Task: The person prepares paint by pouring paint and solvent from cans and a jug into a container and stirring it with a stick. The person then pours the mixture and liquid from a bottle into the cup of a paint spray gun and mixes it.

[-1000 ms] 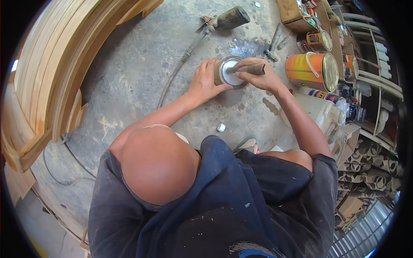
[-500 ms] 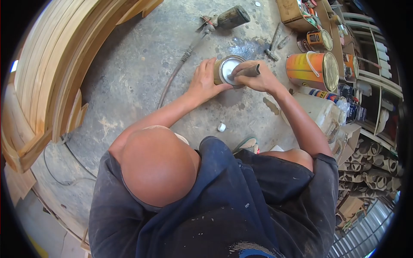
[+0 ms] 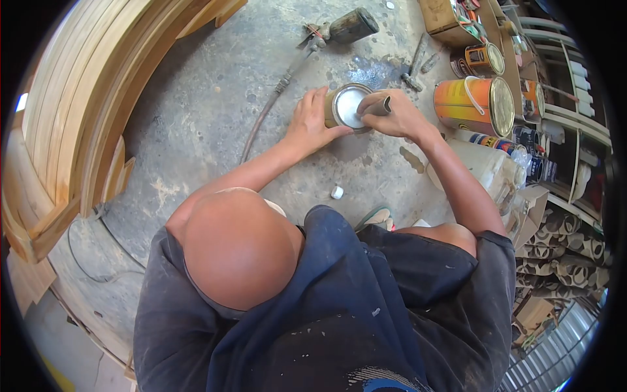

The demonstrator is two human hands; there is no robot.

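Note:
An open paint can (image 3: 332, 111) with a pale, whitish liquid (image 3: 347, 104) in it stands on the stained concrete floor. My left hand (image 3: 308, 125) is wrapped against the can's left side, thumb along the near edge. Over the opposite rim, my right hand (image 3: 403, 117) grips a dark stick (image 3: 386, 105) whose upper end pokes out above the fist. The stick's lower end is hidden by my fingers and the can, so I cannot tell how deep it reaches. A small white cap (image 3: 337, 192) lies on the floor nearer my knees.
A spray gun (image 3: 318, 38) with a dark cup and a hose (image 3: 262, 121) lies beyond the can. To the right are an orange-yellow paint can (image 3: 458, 103), smaller cans and a clear plastic jug (image 3: 480, 168). Curved wooden pieces (image 3: 85, 85) rise on the left.
My right hand and the stick have shifted very slightly left over the can. My left hand stays on the can's side.

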